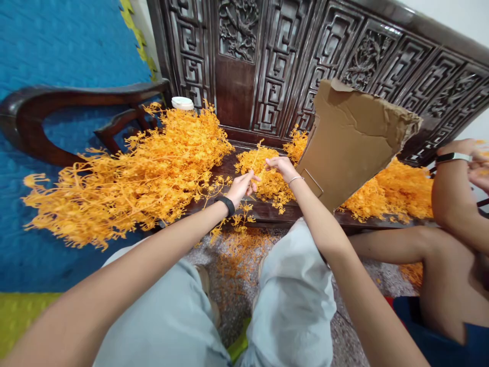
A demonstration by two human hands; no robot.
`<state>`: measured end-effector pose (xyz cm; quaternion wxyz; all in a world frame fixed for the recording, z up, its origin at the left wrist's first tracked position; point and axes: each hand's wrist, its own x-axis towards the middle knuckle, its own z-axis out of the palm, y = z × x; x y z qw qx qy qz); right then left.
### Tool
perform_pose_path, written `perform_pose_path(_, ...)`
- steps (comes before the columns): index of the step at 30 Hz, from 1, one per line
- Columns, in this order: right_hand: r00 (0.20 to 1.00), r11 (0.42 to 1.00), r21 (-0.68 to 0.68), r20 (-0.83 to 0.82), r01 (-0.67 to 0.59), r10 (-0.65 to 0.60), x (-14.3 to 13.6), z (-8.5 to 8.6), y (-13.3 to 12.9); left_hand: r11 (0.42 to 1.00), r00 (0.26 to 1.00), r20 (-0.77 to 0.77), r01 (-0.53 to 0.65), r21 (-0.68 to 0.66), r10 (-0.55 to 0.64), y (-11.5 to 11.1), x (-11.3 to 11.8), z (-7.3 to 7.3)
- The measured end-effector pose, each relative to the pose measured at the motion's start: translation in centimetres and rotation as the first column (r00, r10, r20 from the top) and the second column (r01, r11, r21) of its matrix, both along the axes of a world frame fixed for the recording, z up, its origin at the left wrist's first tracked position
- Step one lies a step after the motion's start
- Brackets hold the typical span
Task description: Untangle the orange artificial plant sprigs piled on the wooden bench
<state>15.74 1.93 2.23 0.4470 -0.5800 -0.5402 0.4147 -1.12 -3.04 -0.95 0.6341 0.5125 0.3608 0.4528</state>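
My left hand (240, 188), with a black band at the wrist, pinches an orange plastic sprig. The sprig's thin stem sticks up above the fingers, and a branched orange part (241, 218) hangs just below the hand. Close by on the right, my right hand (281, 167) has its thumb and fingers pressed together; what they hold, if anything, is too small to make out. Behind both hands lies a small heap of orange sprigs (273, 186) on the dark wooden bench (225, 165). A much larger pile of the same sprigs (153, 168) spreads to the left.
A cardboard sheet (344, 137) stands upright on the right, with more orange sprigs (401, 188) beyond it. A co-worker's arm (454, 199) and leg are at the right edge. A white round container (182, 104) sits behind the left pile. Orange bits (239, 260) litter the floor.
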Motion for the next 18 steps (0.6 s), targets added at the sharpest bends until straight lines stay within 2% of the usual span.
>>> perform_pose_path(7, 0.959, 0.977, 0.021, -0.197, 0.213, -0.205, -2.0, 0.8, 0.2, 0.987, 0.980, 0.125, -0.144, -0.071, 0.152, -0.8, 2.2, 2.5)
perform_pose_path(12, 0.901, 0.936, 0.018, -0.278, 0.350, -0.332, -3.7, 1.3, 0.7, 0.965, 0.956, 0.157, -0.227, -0.132, 0.246, -0.9, 2.7, 3.3)
perform_pose_path(15, 0.876, 0.917, 0.030, -0.309, 0.399, -0.371, -4.7, 1.1, 1.3, 0.949, 0.939, 0.173, -0.272, -0.161, 0.299, -0.8, 2.7, 3.8)
perform_pose_path(18, 0.893, 0.926, 0.028, -0.278, 0.377, -0.355, -5.2, 0.9, 2.3, 0.943, 0.928, 0.196, -0.284, -0.174, 0.316, -0.7, 2.5, 4.5)
